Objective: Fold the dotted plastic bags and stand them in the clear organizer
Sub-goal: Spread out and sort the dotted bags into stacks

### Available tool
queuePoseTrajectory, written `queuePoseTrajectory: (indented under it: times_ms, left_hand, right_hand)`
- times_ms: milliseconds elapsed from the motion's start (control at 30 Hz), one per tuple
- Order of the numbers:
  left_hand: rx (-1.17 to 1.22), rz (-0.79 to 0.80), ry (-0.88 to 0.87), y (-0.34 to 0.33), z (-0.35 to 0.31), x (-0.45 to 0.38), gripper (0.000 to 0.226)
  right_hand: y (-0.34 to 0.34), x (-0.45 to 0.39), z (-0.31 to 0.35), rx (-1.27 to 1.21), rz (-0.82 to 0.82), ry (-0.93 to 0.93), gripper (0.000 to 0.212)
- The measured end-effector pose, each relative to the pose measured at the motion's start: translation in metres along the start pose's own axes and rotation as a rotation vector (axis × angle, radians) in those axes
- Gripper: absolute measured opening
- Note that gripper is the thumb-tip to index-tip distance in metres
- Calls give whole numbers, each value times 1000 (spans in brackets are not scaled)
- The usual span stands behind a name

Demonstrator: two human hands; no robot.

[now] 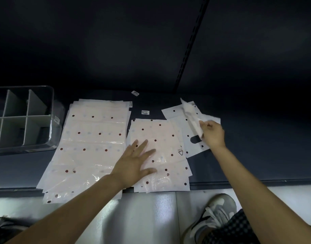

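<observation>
My left hand (133, 162) lies flat, fingers straight and spread, pressing on the middle pile (161, 155) of dotted bags, which sits at the near edge of the dark shelf (256, 147). My right hand (212, 133) is further right and a little farther away, fingers curled, pinching a crumpled white bag (191, 115) and holding it lifted above the right pile (188, 138), a white bag with black dots and a cut-out handle. That pile lies just beside the middle pile, their edges overlapping.

To the left is the big pile (91, 143), flat bags with dark red and pale dots, its near end hanging over the shelf edge. It lies just beside the middle pile.

The organizer (51, 110) stands at the far left on the shelf, just beside the big pile; grey dividers (36, 101) split it into compartments, and I can see no bags in the part in view.

Two small labels (145, 112) lie on the shelf beyond the middle pile. Near me, on the pale floor (147, 217), is my shoe (214, 217).
</observation>
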State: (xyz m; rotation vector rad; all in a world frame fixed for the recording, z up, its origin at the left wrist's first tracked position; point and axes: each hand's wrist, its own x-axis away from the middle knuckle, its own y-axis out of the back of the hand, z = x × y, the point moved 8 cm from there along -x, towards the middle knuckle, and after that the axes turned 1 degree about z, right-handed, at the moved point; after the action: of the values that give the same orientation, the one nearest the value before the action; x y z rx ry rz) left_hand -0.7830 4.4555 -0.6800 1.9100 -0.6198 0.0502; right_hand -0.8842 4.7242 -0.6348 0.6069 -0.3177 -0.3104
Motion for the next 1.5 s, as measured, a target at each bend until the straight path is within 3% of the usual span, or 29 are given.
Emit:
queuePoseTrajectory:
  times_ms: [67, 167, 233, 367, 467, 533, 633, 733, 800, 833, 867, 933, 1000, 1067, 1133, 1167, 1233, 1300, 1367, 1467, 1500]
  left_hand:
    - [315, -110, 1, 16, -14, 1, 85]
    - [788, -108, 17, 27, -38, -2, 106]
    - [958, -152, 35, 36, -48, -4, 107]
    - [1189, -337, 117, 62, -41, 2, 64]
    - [1284, -135, 8, 65, -52, 4, 61]
    - [1291, -101, -52, 70, -53, 7, 54]
    - [1413, -240, 142, 76, -25, 8, 34]
    - [1074, -217, 140, 91, -9, 11, 26]
    - [718, 10, -22, 98, -18, 14, 21]
    - [585, 117, -76, 100, -22, 16, 17]
    - [489, 177, -101, 105, -22, 18, 17]
    - [371, 124, -64, 122, -15, 15, 14]
    - [225, -151, 45, 150, -1, 12, 11]
    - [93, -479, 125, 167, 6, 21, 34]
    - [9, -642, 16, 163, -4, 29, 46]
    - [-28, -629, -46, 151, -11, 29, 47]
    - [-71, -419, -100, 107, -17, 20, 50]
    - [-141, -138, -90, 50, -13, 12, 55]
    - [-241, 63, -80, 3, -5, 10, 58]
    - [-334, 135, -100, -29, 4, 12, 62]
    - [-346, 125, -109, -32, 6, 12, 63]
  right_hand:
    - [-19, 16, 17, -326, 86, -174, 21]
    - [-60, 57, 45, -864, 255, -482, 8]
    - [-78, 81, 64, -1047, 347, -565, 6]
    - [-91, 102, 87, -1069, 478, -510, 7]
    - [-92, 107, 90, -1102, 475, -506, 8]
    - [-95, 113, 95, -1139, 533, -503, 13]
    - [-92, 112, 107, -923, 594, -224, 29]
    - [-60, 110, 134, -278, 372, 440, 26]
    - [-71, 121, 143, 199, 524, 777, 54]
    - [-82, 120, 134, 380, 651, 798, 60]
    - [-88, 122, 125, 452, 768, 732, 50]
    - [-93, 118, 112, 292, 876, 533, 9]
    - [-96, 104, 102, 83, 787, 424, 41]
    - [-94, 88, 87, 10, 625, 303, 42]
    - [-96, 73, 59, 18, 519, 158, 35]
    - [-97, 68, 44, 21, 495, 75, 33]
    - [-104, 62, 19, 65, 491, -29, 39]
    - [-109, 59, 8, 188, 470, -30, 42]
    - [-102, 50, 6, 324, 343, 51, 36]
    - [-65, 34, 2, 407, 29, 225, 23]
    - [-56, 29, -6, 441, -2, 273, 30]
